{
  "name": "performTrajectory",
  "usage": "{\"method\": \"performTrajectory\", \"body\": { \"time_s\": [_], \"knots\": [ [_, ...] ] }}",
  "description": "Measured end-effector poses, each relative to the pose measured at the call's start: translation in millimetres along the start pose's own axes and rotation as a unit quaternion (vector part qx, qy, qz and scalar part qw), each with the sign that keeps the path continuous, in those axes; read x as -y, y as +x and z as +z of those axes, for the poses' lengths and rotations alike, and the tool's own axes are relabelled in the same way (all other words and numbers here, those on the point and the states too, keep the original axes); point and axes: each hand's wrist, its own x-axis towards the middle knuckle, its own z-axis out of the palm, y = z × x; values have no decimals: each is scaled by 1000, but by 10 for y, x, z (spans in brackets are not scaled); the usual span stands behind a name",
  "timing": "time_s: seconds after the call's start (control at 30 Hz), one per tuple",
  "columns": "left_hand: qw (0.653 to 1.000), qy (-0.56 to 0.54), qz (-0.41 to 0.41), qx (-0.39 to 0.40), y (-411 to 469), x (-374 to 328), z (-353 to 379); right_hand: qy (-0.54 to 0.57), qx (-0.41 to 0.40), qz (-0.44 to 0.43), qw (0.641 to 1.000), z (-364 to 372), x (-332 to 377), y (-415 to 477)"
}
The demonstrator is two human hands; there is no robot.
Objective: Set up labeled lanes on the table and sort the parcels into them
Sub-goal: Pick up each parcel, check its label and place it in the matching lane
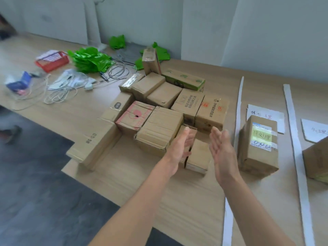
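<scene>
Several brown cardboard parcels (160,129) lie packed together on the wooden table (191,201). At the cluster's near edge sits a small parcel (199,156). My left hand (181,147) is open at its left side and my right hand (222,151) is open at its right side, palms facing each other, fingers straight. Two white strips (238,110) (294,144) mark lanes on the right. A parcel with a yellow handwritten label (258,144) stands between them, in front of a white lane label (266,114). Another lane label (316,131) lies past the second strip.
A further parcel (317,162) sits at the right edge. Green plastic bags (88,59), a red basket (52,60), white cables (60,91) and a blue packet (19,83) lie at the table's far left. Dark floor (39,192) lies at the lower left.
</scene>
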Motion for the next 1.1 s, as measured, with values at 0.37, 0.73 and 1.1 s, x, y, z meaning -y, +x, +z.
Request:
{"method": "performTrajectory", "body": {
  "time_s": [0.37, 0.73, 1.1],
  "knots": [
    [996, 30, -10, -82, -680, 73, -2220, -5, 29, 43, 999, 2097, -555, -603],
    [977, 123, -5, -172, -589, 40, -3541, -3, 48, 104, 993, 3126, -905, -465],
    [941, 217, -95, -241, 54, 44, -4300, -18, 76, 185, 980, 3730, -1273, 266]
  ]
}}
